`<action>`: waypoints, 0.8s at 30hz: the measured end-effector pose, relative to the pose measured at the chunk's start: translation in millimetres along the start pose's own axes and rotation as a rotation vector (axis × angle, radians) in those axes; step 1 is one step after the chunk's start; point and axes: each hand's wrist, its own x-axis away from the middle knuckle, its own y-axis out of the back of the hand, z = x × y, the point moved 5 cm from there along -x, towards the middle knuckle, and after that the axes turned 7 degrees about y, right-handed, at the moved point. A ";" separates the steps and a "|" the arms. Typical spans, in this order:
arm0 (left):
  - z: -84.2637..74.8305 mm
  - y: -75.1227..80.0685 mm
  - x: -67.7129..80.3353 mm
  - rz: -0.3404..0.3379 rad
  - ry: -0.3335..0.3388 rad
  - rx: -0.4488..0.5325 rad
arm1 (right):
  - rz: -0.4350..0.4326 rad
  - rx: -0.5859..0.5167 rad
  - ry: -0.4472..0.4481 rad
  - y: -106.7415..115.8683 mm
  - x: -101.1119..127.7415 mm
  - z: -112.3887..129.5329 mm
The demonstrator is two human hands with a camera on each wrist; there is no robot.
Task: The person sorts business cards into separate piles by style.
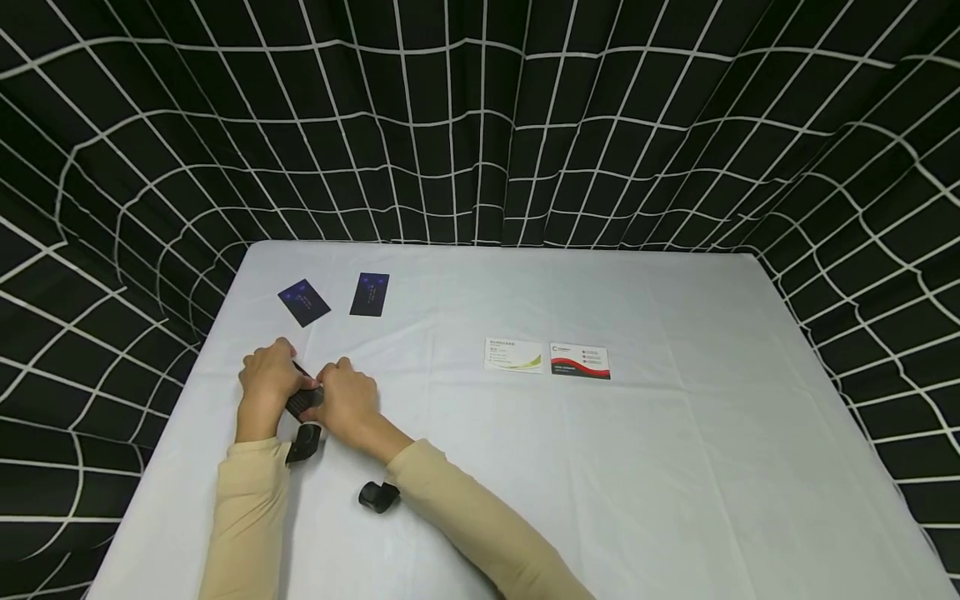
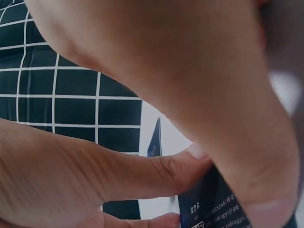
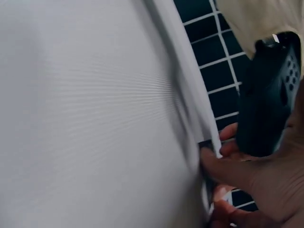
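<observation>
Black cloth with a white grid hangs around a desk [image 1: 675, 467] under a pale sheet. Two dark blue cards [image 1: 303, 302] lie at the far left, and two white cards [image 1: 547, 359] sit side by side near the middle, well apart from the hands. Nothing blocks the hands. The left hand [image 1: 266, 379] and right hand [image 1: 347, 402] meet at the near left, fingers curled, together gripping a small stack of dark cards [image 1: 303, 400] just above the desk.
</observation>
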 end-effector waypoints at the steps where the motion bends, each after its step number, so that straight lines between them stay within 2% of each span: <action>1: 0.4 -0.1 -0.5 0.000 0.002 -0.002 | 0.008 -0.010 -0.014 0.9 -1.2 -0.3; 5: 2.4 0.6 -2.0 -0.007 -0.012 0.007 | 0.038 -0.037 -0.053 1.9 -3.0 -1.0; 10: 5.4 6.8 -2.7 -0.061 -0.076 0.120 | 0.022 -0.071 -0.058 1.4 -2.0 -2.1; 12: 6.4 8.2 -2.9 -0.046 -0.090 0.171 | 0.012 -0.093 -0.048 1.2 -0.7 -4.5; 14: 7.2 8.2 -4.2 -0.003 -0.091 0.226 | 0.006 -0.144 -0.042 1.8 0.9 -8.8; 18: 5.8 7.5 -6.5 0.085 -0.091 0.327 | -0.005 -0.365 -0.063 6.6 3.9 -25.3; 21: 2.7 8.6 -7.7 0.072 -0.096 0.411 | -0.019 -0.626 -0.105 11.5 6.4 -42.6; 24: -3.6 8.9 -8.0 0.016 -0.095 0.488 | -0.037 -0.926 -0.161 15.7 7.8 -58.7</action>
